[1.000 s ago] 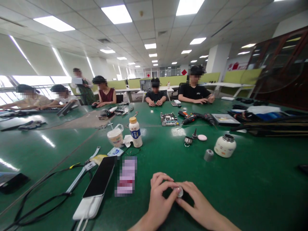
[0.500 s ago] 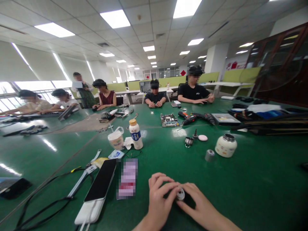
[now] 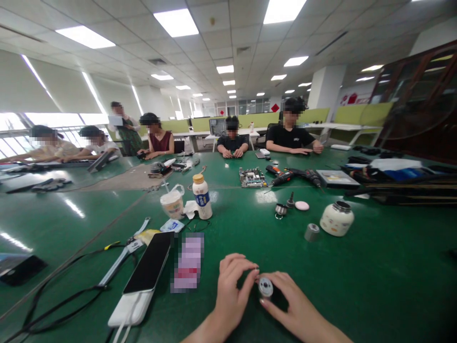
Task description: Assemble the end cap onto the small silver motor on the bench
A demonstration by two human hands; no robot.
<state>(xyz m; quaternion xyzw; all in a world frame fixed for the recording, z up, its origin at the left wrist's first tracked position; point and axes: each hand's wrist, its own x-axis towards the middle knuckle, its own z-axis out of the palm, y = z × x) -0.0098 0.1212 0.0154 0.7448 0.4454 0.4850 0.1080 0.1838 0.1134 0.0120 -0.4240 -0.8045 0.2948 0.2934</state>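
Observation:
My left hand [image 3: 232, 290] and my right hand [image 3: 291, 305] meet low in the view on the green table [image 3: 357, 286]. Between their fingertips they pinch a small round silver part [image 3: 265, 287], its flat round face turned toward me. Both hands have their fingers curled around it. Farther back on the table lie a small grey cylinder [image 3: 312, 232], a cream jar-shaped body [image 3: 337, 218], a metal ring piece [image 3: 280, 210] and a pale pink disc [image 3: 302, 205].
A phone on a white power bank [image 3: 141, 278] with cables lies at left, beside a blurred card [image 3: 187, 262]. A bottle [image 3: 202, 196] and a cup [image 3: 172, 204] stand mid-table. A circuit board [image 3: 252, 177] and drills [image 3: 285, 177] lie beyond. Several people sit at the far side.
The small round part has been turned between my fingers, so its flat face now shows. My hands stayed in the same spot.

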